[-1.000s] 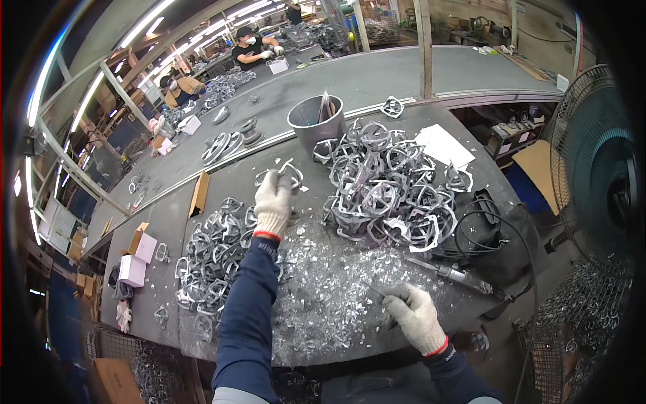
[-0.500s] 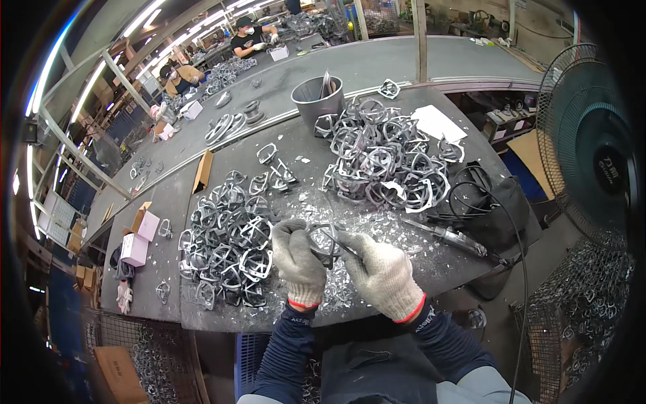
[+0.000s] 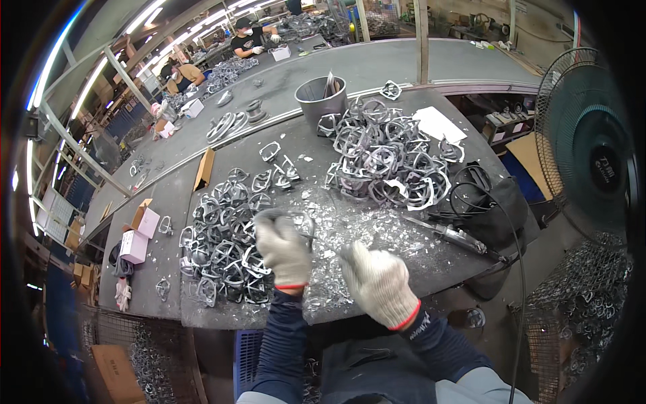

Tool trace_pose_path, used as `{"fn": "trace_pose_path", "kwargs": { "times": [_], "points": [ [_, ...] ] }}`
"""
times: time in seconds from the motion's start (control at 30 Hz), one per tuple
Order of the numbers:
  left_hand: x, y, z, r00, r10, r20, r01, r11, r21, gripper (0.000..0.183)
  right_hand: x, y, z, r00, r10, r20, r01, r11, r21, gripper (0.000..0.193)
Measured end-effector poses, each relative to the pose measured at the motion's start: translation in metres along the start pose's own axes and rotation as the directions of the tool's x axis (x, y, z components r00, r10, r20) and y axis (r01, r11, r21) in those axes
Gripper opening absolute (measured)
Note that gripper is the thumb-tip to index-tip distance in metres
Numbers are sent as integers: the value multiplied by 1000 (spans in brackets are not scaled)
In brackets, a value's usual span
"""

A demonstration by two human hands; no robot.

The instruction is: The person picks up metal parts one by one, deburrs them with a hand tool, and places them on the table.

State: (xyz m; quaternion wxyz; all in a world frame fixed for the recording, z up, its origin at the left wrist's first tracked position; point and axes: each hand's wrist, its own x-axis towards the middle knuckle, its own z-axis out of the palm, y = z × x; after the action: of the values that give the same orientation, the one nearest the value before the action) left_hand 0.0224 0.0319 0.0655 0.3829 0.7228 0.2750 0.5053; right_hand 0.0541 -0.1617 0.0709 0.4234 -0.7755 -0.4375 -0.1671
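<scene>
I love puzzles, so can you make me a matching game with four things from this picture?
Things:
1. left hand
2. bucket
3. paper sheet
4. fan

Clues:
A. white, lying flat
B. at the picture's right side
C. gloved, nearest the left metal pile
D. grey, open-topped

Pairs: 1-C, 2-D, 3-A, 4-B

Across the bench (image 3: 232, 158) from its near edge, both sleeved forearms (image 3: 278, 353) are slanting inward, the gloved left hand (image 3: 282, 252) curling, the right hand (image 3: 382, 281) bunching nearby, apart.
</scene>
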Motion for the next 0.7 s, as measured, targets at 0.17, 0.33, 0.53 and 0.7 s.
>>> {"fn": "trace_pose_path", "kwargs": {
  "times": [0.17,0.33,0.53,0.7],
  "points": [
    [-1,-2,-12,997,-58,43,64,987,-147,22,-4,14,6,978,192,-78,-170,958,232,11],
    [-7,9,-14,967,-225,118,250,927,-279,21,5,9,2,974,227,-25,-215,948,236,11],
    [-26,30,-20,960,-226,168,270,907,-323,16,5,6,10,961,276,20,-276,951,141,13],
    [-23,36,-27,789,528,316,-537,841,-63,15,13,19,43,950,307,51,-310,922,233,13]
  ]
}}
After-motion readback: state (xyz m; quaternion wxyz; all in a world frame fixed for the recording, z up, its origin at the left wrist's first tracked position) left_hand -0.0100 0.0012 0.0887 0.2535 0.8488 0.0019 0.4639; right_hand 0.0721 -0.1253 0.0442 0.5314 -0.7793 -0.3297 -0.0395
